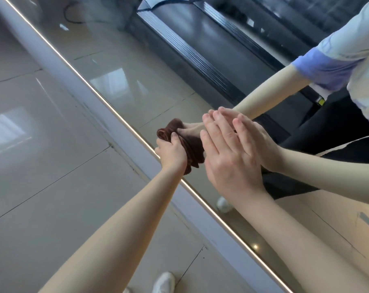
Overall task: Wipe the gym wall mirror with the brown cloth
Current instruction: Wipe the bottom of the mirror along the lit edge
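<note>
Your fingers (174, 136) on the left hand (172, 153) are curled tight around the brown cloth (179, 134), which is bunched into a ball. The cloth is pressed on the mirror (137, 85) right at its bottom edge, by the shiny strip (107, 104) that runs along it. Your right hand (232, 157) holds nothing. Its fingers are straight and close together, laid flat on the glass just beside the cloth.

You look to be in the middle of wiping. The glass near the cloth looks mostly clean, but I cannot tell which parts you have done. Higher up, toward the top left of the mirror, it looks a bit cloudy, so that part may need a wipe.
</note>
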Available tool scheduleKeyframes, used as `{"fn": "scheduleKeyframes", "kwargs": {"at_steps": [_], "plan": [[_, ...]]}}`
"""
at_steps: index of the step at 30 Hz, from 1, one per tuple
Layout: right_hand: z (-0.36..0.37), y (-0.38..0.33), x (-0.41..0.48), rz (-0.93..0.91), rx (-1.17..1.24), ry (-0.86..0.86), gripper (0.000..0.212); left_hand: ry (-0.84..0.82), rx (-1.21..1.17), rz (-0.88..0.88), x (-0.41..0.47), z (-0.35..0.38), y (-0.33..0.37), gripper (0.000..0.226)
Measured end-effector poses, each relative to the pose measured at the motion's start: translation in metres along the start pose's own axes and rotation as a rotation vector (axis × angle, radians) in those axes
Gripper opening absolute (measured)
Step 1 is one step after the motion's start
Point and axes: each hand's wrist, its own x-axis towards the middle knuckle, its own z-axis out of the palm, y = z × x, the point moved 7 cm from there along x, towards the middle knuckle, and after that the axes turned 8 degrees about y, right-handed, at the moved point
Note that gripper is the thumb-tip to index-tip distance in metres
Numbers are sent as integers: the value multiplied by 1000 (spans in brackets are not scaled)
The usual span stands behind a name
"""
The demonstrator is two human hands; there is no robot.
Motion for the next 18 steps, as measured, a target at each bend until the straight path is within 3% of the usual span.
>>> {"fn": "scheduleKeyframes", "kwargs": {"at_steps": [7,13,18], "plan": [[4,0,-3,-32,10,28,38,0,-105,166,-23,5,22,12],[4,0,-2,-33,33,6,40,104,-64,-106,17,-2,8,44],[4,-2,1,17,86,62,35,43,-101,195,-5,1,17,30]]}}
